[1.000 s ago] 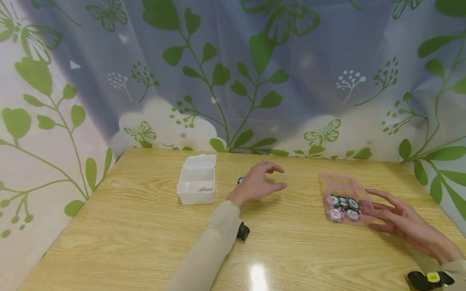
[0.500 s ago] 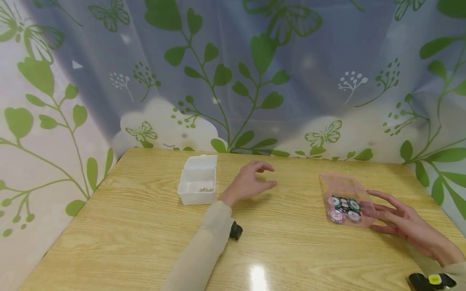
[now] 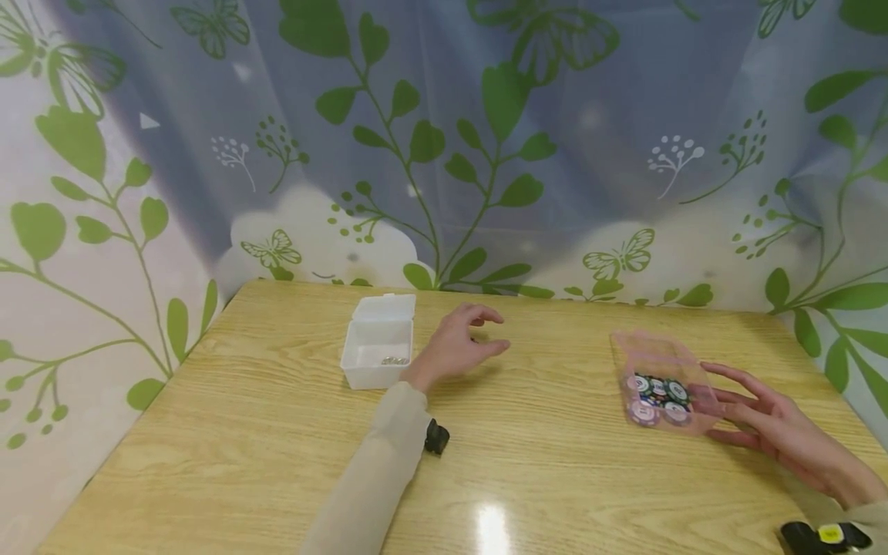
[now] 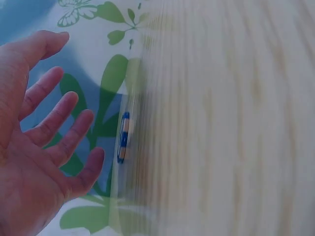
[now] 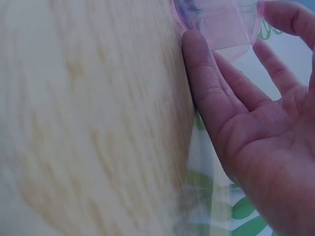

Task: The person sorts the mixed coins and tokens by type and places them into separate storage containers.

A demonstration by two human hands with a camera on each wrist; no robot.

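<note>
A small blue and white poker chip (image 4: 123, 137) lies on the table, beyond the fingers of my left hand (image 3: 454, 347). That hand is spread above the wood with nothing in it, its fingers loosely bent; from the head it hides most of the chip. On the right stands a clear pink plastic box (image 3: 655, 351) with several poker chips (image 3: 657, 397) in it, green, blue and purple-edged. My right hand (image 3: 780, 428) touches the right end of this box with fairly straight fingers. Its fingertips (image 5: 196, 42) rest against the pink wall, low by the table.
A white lidded box (image 3: 378, 378), lid up, stands on the left, close to the left forearm. Small silvery pieces (image 3: 395, 361) lie in it. A patterned curtain (image 3: 444, 154) hangs behind the wooden table (image 3: 555, 478).
My left hand has drifted left, toward the white box, and now covers most of the blue chip. The right hand and the pink box have stayed in place.
</note>
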